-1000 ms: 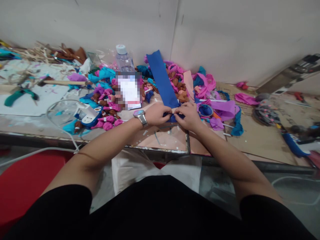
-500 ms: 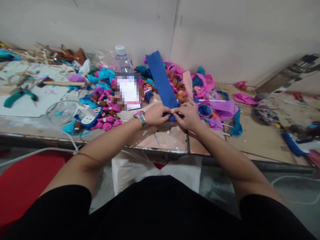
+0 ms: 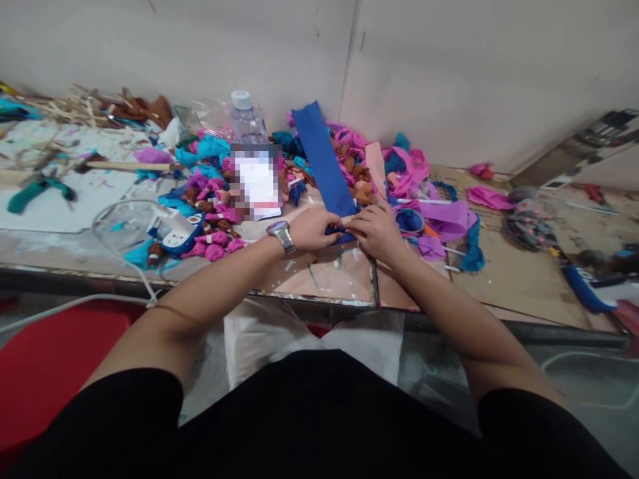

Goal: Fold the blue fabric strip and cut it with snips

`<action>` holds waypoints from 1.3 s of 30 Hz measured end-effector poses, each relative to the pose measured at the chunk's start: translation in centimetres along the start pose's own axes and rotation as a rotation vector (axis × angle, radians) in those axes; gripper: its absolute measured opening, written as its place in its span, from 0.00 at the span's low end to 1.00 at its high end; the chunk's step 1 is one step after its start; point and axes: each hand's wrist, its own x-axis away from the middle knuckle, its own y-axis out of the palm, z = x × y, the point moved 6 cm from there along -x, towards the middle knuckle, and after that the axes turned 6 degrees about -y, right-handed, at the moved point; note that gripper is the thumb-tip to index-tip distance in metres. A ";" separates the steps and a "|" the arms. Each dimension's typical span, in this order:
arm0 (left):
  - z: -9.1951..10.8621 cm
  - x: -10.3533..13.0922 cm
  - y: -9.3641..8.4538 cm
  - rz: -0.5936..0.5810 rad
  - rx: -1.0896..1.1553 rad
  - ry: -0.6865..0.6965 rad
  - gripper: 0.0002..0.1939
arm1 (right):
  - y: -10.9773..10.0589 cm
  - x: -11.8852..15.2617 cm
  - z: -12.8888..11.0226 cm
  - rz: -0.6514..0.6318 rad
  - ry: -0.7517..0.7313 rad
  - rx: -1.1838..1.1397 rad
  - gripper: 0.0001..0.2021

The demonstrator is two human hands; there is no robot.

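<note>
From where I stand, green-handled pliers (image 3: pixel 24 194) lie at the far left of the worktop (image 3: pixel 279 283), with a wooden-handled hammer (image 3: pixel 132 165) just right of them. Next comes a blue-and-white socket block (image 3: pixel 178 236) among crumpled scraps, then a bottle (image 3: pixel 249 124) standing upright beyond a phone (image 3: pixel 259 183). The left hand (image 3: pixel 313 229), a watch (image 3: pixel 284 236) on its wrist, has thumb and finger closed on a small dark-blue piece (image 3: pixel 345 237). The flat blue strip (image 3: pixel 322 156) lies just beyond both hands, its long axis slanting from far left to near right; its near end sits by the left fingertips, slightly closer to them than to the others. Whether piece and strip join, I can't tell. The right hand (image 3: pixel 375 229) bends over the same piece, fingertips meeting the left's; whether it grips is hidden. Further right are a round roll (image 3: pixel 410 220), a purple strip (image 3: pixel 452 219) and cardboard (image 3: pixel 499 286).
</note>
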 end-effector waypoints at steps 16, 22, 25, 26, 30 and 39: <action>-0.3 -0.1 0.1 0.043 -0.053 -0.028 0.16 | 0.3 0.1 -0.4 0.001 0.018 -0.045 0.12; 0.0 -0.1 -0.1 0.001 0.040 -0.021 0.18 | 0.2 0.1 -0.1 0.020 0.038 -0.051 0.10; -0.3 -0.3 0.0 -0.039 0.116 -0.030 0.17 | 0.1 0.0 -0.2 0.023 0.043 -0.059 0.10; -0.3 -0.3 0.0 -0.049 0.137 -0.038 0.17 | 0.1 0.0 -0.2 0.024 0.045 -0.061 0.10; -0.4 -0.3 -0.3 -0.057 0.178 -0.080 0.15 | 0.2 0.1 -0.2 0.026 0.055 -0.068 0.09; -0.6 -0.3 -0.1 -0.107 0.248 -0.110 0.16 | 0.3 0.1 -0.2 0.047 0.010 -0.097 0.10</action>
